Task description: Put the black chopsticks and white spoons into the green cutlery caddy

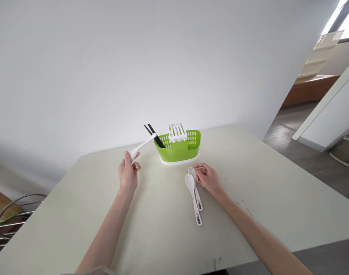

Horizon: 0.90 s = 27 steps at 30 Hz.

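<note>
My left hand (129,171) is closed around the bowl of a white spoon (144,144), whose handle slants up to the right. The handle's tip is near the left end of a green utensil basket (177,152), overlapping the black chopsticks (157,138) in view. My right hand (208,177) has its fingers pinched at the bowl of another white spoon (199,202) lying on the table. Partly overlapping it is a third white spoon (189,181), with its bowl toward the basket. Both lying spoons carry small red and dark marks on their handle ends.
A white slotted rack (177,131) sits atop the basket's middle. The pale table (151,236) adjoins a wall (120,76) at the back. A metal rack (8,221) stands off the left edge. To the right is a doorway over dark flooring (289,141).
</note>
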Each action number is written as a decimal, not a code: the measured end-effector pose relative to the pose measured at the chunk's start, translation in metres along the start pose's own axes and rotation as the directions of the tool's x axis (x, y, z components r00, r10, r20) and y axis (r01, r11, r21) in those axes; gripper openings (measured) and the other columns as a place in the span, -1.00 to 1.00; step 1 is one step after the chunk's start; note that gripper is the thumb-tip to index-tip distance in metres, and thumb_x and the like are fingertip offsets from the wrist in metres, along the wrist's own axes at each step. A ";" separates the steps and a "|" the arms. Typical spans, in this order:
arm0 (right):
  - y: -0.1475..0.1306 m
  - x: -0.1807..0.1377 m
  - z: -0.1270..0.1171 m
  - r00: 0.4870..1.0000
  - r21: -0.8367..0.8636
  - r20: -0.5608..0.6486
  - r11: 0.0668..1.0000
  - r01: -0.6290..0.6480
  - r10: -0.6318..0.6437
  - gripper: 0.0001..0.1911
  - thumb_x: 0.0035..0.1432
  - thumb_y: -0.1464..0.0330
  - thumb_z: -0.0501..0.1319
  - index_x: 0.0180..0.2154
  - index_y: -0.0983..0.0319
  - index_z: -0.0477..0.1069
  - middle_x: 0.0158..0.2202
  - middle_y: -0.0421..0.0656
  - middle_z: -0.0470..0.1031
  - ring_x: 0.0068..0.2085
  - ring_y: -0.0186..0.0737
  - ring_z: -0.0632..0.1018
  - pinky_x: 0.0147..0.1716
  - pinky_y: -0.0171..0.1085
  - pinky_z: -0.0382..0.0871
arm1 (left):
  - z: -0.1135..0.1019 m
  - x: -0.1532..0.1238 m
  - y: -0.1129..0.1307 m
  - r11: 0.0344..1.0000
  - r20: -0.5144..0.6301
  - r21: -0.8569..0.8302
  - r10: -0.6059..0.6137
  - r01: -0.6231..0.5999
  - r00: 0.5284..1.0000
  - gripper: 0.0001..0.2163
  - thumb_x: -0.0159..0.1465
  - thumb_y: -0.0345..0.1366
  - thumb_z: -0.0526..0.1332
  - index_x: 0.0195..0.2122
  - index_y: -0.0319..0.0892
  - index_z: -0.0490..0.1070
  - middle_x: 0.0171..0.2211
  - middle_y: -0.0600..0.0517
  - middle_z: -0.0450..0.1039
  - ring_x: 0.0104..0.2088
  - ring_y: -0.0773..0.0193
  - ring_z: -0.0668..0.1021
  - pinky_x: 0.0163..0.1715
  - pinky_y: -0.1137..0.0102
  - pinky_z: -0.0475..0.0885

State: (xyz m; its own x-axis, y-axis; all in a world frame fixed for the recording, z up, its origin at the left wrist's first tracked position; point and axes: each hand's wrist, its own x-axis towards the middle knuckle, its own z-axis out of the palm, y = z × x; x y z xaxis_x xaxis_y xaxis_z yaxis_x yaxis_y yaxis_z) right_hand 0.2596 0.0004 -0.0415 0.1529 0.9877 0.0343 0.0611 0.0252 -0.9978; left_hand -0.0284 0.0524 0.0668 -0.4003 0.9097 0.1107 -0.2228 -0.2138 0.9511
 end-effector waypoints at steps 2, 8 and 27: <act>0.000 0.000 0.001 1.000 -0.003 0.003 1.000 0.008 -0.008 -0.64 0.23 0.01 0.24 -0.21 0.17 0.48 -0.61 -0.32 0.41 -0.66 -0.36 0.25 -0.62 -0.32 0.15 | 0.002 0.003 0.010 0.994 0.033 0.111 0.014 -0.017 0.999 -0.59 0.32 0.09 0.32 -0.17 -0.22 0.44 0.04 -0.23 0.62 -0.61 0.51 0.38 -0.55 0.47 0.41; 0.000 0.003 0.004 1.000 -0.006 0.003 1.000 0.028 -0.028 -0.67 0.21 0.05 0.24 -0.23 0.18 0.48 -0.61 -0.30 0.43 -0.66 -0.35 0.27 -0.61 -0.32 0.18 | 0.020 0.007 0.037 0.936 0.155 0.350 -0.099 0.039 0.983 -0.60 0.39 0.07 0.25 -0.10 -0.24 0.42 -0.03 -0.28 0.65 -0.53 0.37 0.55 -0.42 0.37 0.58; -0.002 0.002 0.009 0.998 -0.050 0.004 0.997 0.055 -0.055 -0.72 0.22 0.10 0.20 -0.26 0.17 0.48 -0.63 -0.32 0.43 -0.66 -0.35 0.29 -0.59 -0.32 0.16 | 0.068 0.059 0.037 0.795 0.284 0.606 -0.184 -0.027 0.941 -0.67 0.20 -0.07 0.47 -0.36 -0.18 0.41 -0.51 -0.14 0.63 -0.69 0.22 0.54 -0.66 0.37 0.48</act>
State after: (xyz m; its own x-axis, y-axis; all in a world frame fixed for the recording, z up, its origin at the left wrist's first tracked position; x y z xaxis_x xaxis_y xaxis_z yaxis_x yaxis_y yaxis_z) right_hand 0.2508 0.0042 -0.0403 0.1450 0.9854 0.0887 0.1185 0.0717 -0.9904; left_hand 0.0007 0.1225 0.1283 -0.0830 0.9965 0.0108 0.3727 0.0210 0.9277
